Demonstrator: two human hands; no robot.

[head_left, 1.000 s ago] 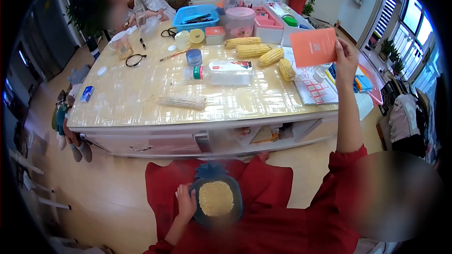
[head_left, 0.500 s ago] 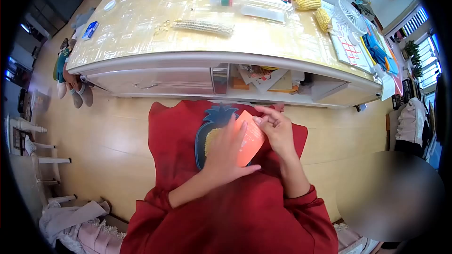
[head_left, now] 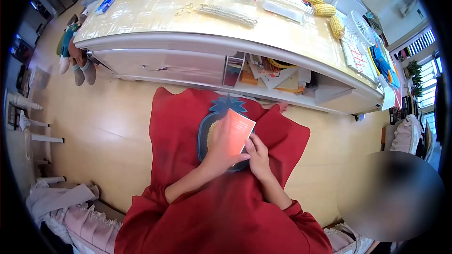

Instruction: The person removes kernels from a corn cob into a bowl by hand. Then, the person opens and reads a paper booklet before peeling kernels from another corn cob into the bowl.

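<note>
A dark blue pineapple-shaped tray (head_left: 228,105) rests on the red cloth over my lap, with yellow corn kernels (head_left: 210,136) partly showing at its left. Above the tray stands an orange card (head_left: 241,130), tilted upright. My left hand (head_left: 220,146), blurred by motion, is against the card's left face, its thumb pointing right under the card. At the card's lower right edge, my right hand (head_left: 256,154) pinches it between thumb and fingers.
Ahead is a table (head_left: 155,14) bearing a stripped cob (head_left: 228,14), several yellow corn cobs (head_left: 325,9), a clear bottle (head_left: 282,11), a blue box (head_left: 105,5) and a small white fan (head_left: 360,26). Below it, an open shelf holds papers (head_left: 278,76). A blurred round shape fills the lower right.
The card came from over the table's right side down to the tray, with my right hand. My left hand left the tray's edge and moved to the card. The view has tilted down.
</note>
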